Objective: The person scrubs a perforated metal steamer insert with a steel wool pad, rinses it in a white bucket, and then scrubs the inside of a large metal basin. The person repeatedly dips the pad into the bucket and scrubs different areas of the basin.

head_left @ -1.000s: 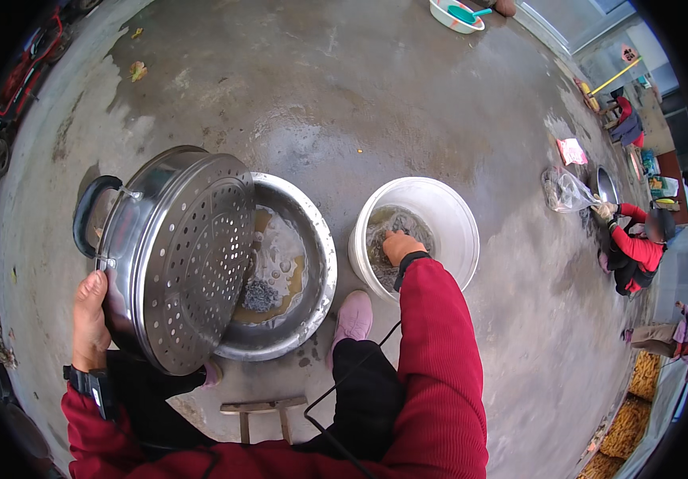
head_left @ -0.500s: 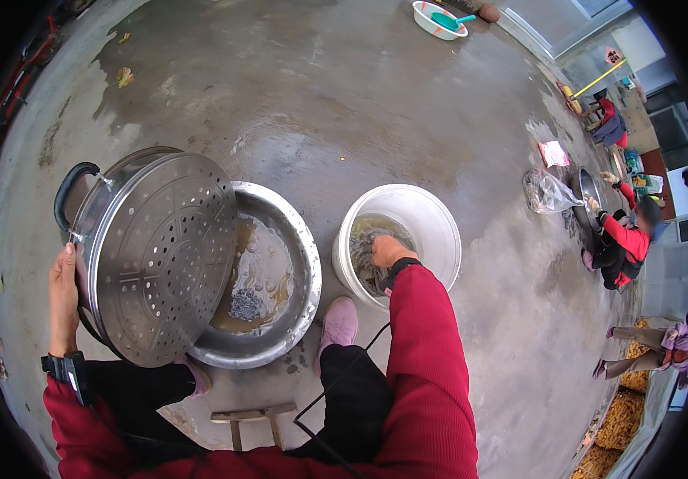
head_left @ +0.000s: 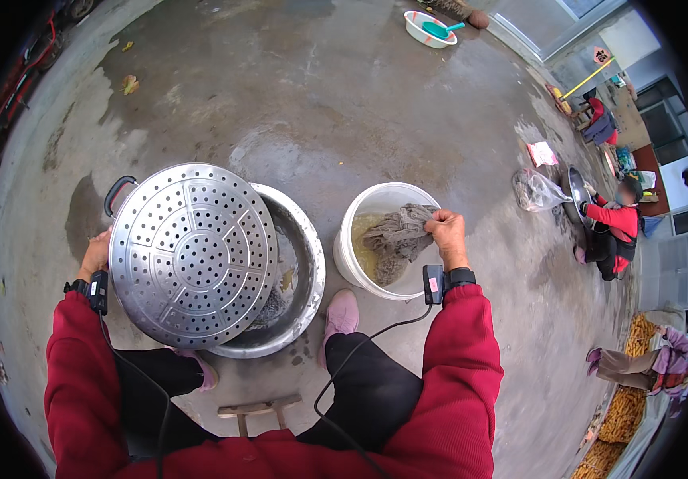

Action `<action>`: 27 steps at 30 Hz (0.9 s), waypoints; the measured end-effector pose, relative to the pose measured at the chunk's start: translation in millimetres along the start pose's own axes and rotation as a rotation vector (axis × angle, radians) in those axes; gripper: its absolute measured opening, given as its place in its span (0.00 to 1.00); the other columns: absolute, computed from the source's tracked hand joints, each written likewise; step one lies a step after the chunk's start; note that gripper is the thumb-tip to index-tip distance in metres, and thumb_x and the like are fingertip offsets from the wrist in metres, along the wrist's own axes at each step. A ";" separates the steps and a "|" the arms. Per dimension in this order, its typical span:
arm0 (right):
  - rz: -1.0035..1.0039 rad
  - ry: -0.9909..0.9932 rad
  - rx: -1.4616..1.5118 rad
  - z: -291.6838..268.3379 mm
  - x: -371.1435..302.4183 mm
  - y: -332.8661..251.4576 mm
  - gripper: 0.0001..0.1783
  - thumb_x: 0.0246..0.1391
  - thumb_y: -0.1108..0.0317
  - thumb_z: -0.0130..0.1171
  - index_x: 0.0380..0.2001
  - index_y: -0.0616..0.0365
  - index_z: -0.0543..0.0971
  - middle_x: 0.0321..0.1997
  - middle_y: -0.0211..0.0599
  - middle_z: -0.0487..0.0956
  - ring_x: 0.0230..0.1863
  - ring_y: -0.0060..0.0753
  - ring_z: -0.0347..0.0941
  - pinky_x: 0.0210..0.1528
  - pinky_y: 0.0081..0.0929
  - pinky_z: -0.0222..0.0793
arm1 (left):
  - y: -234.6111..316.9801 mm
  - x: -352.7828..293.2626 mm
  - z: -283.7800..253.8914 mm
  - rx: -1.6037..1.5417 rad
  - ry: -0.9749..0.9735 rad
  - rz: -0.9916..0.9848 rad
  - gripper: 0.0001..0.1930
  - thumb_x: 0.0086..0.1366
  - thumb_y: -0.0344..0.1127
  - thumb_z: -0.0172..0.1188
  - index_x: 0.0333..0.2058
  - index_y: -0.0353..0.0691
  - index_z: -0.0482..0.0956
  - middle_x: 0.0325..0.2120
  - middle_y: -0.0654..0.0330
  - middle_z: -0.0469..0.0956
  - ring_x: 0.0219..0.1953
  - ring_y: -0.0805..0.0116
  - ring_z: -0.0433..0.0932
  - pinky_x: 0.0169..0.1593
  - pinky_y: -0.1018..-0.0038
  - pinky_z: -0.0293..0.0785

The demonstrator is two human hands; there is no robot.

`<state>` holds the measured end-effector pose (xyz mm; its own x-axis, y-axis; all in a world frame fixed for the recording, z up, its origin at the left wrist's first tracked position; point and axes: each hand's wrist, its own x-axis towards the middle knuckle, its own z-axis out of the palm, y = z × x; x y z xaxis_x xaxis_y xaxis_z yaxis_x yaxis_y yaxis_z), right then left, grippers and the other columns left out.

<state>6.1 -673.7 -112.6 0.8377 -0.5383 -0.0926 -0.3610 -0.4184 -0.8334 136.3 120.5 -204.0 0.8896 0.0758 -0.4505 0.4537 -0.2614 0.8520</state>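
My right hand [head_left: 449, 231] is closed on a wet, crumpled grey cloth [head_left: 401, 233], raised over the white bucket [head_left: 345, 259]. The cloth's lower end hangs into the bucket, above cloudy yellowish water [head_left: 366, 263]. On the left, my left hand [head_left: 98, 252] grips the side of a steel steamer [head_left: 200, 263], its fingers partly hidden behind the edge. Its round, hole-punched plate faces me, and a dark loop handle [head_left: 120, 191] shows at its upper left. The steamer leans over a wide metal basin [head_left: 313, 279], covering much of it.
Between my feet stands a small wooden stool [head_left: 260, 407]. A white basin with a green dipper [head_left: 433, 32] lies on the wet concrete floor [head_left: 296, 104] at the far side. At right, a person in red [head_left: 619, 223] works over a dark basin; another person [head_left: 639, 369] stands near corn cobs.
My right hand has risen out of the bucket, lifting the cloth up and to the right. The steamer has turned so its perforated plate faces me more squarely.
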 end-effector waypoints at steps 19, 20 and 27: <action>-0.265 -0.538 -0.839 95.8 -103.3 -14.3 0.18 0.44 0.63 0.57 0.40 0.56 0.81 0.42 0.54 0.78 0.50 0.56 0.69 0.54 0.42 0.65 | -11.5 22.3 27.9 0.037 -0.062 -0.230 0.48 0.60 0.74 0.34 0.49 0.27 0.73 0.45 0.45 0.76 0.44 0.56 0.75 0.50 0.68 0.68; -0.313 -0.520 -0.939 96.3 -106.4 -16.5 0.20 0.44 0.60 0.58 0.41 0.57 0.80 0.43 0.55 0.77 0.52 0.56 0.68 0.55 0.43 0.63 | -12.0 24.2 29.5 0.094 -0.064 -0.199 0.48 0.60 0.74 0.34 0.50 0.27 0.73 0.46 0.45 0.75 0.45 0.56 0.75 0.51 0.69 0.68; -0.300 -0.472 -0.910 109.3 -124.2 -10.4 0.20 0.37 0.61 0.62 0.36 0.61 0.80 0.42 0.57 0.73 0.46 0.56 0.70 0.48 0.44 0.69 | -33.3 43.9 23.5 0.212 -0.156 -0.179 0.51 0.59 0.76 0.28 0.55 0.27 0.67 0.54 0.40 0.68 0.60 0.53 0.63 0.62 0.69 0.54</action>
<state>-49.4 -522.5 -152.0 0.9467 -0.0666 -0.3150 -0.1206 -0.9805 -0.1551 159.0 109.9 -258.5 0.7699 -0.0058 -0.6381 0.5669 -0.4529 0.6881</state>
